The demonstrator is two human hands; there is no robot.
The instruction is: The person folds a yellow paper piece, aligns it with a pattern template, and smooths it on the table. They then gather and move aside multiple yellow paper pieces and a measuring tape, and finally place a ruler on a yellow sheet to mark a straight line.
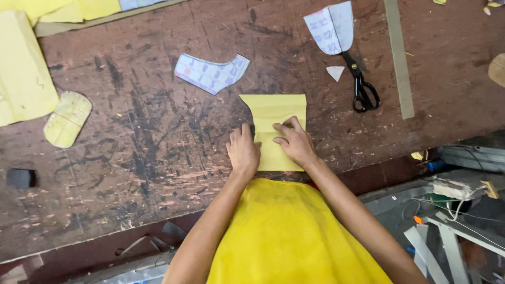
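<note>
Yellow shirt fills the bottom, arms reaching out over the scuffed brown surface [131, 158]. Left hand [243, 150] lies flat on the left edge of the yellow sheet [271, 113], fingers together. Right hand [294, 142] presses its middle, fingers slightly spread. Sheet sits by the near edge, long axis running away. Scissors [360, 84] lie off right.

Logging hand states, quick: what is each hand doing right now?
Left hand: open, fingers flat on the yellow sheet's left edge.
Right hand: open, pressing on the sheet, holding nothing.
</note>
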